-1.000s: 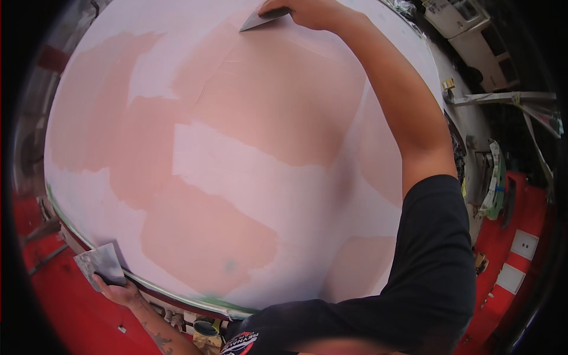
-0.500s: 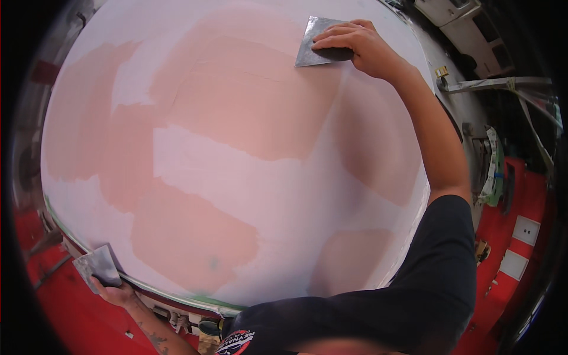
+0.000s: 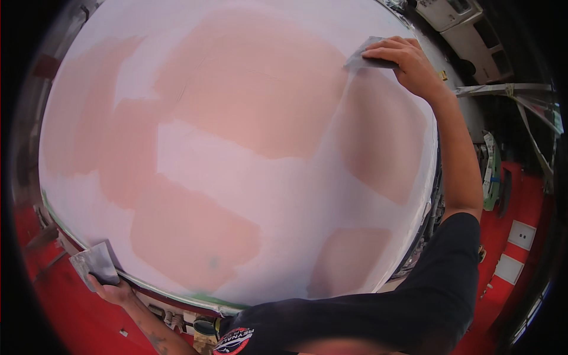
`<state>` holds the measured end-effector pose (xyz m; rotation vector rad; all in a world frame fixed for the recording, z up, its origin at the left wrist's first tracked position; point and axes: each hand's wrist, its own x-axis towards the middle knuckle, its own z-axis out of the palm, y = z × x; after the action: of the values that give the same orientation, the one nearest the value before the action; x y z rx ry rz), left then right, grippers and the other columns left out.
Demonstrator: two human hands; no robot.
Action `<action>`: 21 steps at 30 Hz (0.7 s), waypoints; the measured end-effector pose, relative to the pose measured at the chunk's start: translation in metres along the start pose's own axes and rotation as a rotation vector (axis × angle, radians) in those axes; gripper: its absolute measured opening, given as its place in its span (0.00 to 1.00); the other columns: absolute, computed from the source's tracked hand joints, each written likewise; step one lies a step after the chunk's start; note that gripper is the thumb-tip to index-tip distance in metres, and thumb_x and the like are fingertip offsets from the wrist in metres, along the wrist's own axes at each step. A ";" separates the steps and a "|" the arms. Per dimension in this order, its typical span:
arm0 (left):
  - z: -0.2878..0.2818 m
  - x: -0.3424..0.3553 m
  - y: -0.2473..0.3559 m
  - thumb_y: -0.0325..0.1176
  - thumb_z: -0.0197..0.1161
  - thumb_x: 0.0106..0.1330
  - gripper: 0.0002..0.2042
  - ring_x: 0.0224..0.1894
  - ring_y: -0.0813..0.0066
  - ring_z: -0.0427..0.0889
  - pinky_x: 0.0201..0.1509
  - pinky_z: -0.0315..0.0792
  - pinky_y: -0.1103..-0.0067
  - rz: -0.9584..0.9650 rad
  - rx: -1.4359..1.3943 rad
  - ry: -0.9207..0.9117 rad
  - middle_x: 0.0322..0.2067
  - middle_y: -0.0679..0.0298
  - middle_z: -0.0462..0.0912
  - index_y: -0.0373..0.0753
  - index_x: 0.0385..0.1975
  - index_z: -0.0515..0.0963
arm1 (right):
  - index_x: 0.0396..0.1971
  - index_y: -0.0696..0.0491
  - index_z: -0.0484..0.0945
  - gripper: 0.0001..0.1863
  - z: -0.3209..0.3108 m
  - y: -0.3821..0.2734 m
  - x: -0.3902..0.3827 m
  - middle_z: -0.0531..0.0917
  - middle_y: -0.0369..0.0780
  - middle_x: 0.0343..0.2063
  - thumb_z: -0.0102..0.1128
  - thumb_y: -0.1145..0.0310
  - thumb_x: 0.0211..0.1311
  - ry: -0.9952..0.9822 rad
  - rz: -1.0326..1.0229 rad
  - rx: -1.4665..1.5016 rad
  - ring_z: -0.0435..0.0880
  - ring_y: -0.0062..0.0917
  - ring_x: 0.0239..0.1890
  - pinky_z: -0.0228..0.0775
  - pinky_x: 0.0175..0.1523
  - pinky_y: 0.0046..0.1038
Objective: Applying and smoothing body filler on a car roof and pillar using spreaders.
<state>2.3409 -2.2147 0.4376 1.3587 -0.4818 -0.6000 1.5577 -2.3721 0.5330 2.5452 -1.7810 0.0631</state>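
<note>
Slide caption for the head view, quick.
Right hand holds a spreader over the pink-patched panel; left hand holds a grey plate.

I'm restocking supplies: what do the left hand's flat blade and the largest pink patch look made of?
Flat blade: probably thin metal, given its smeared grey sheen. Largest pink patch: perhaps filler paste, matte and mostly smooth, with uneven edges.

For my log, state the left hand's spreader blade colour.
The spreader blade is silvery grey, clearest in head view.
</note>
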 end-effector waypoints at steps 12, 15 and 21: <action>0.005 -0.006 0.003 0.44 0.59 0.75 0.26 0.60 0.64 0.78 0.66 0.70 0.67 -0.024 -0.036 -0.018 0.59 0.59 0.77 0.32 0.65 0.69 | 0.50 0.48 0.86 0.20 0.021 -0.123 0.194 0.86 0.38 0.52 0.48 0.79 0.66 0.175 -0.273 0.120 0.81 0.31 0.58 0.63 0.66 0.38; 0.004 -0.007 0.002 0.44 0.60 0.75 0.26 0.60 0.63 0.78 0.66 0.71 0.67 -0.021 -0.040 -0.003 0.59 0.59 0.77 0.32 0.65 0.69 | 0.50 0.48 0.86 0.20 0.022 -0.135 0.207 0.86 0.37 0.53 0.48 0.79 0.67 0.151 -0.288 0.105 0.81 0.31 0.59 0.63 0.66 0.38; 0.001 -0.005 0.001 0.44 0.61 0.75 0.26 0.60 0.62 0.78 0.66 0.70 0.66 -0.032 -0.039 -0.004 0.59 0.58 0.77 0.30 0.64 0.70 | 0.51 0.48 0.86 0.20 0.025 -0.140 0.211 0.86 0.37 0.54 0.49 0.80 0.67 0.116 -0.296 0.076 0.80 0.31 0.60 0.63 0.67 0.37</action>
<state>2.3365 -2.2126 0.4393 1.3307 -0.4503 -0.6349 1.7619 -2.5231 0.5188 2.7637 -1.3729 0.2684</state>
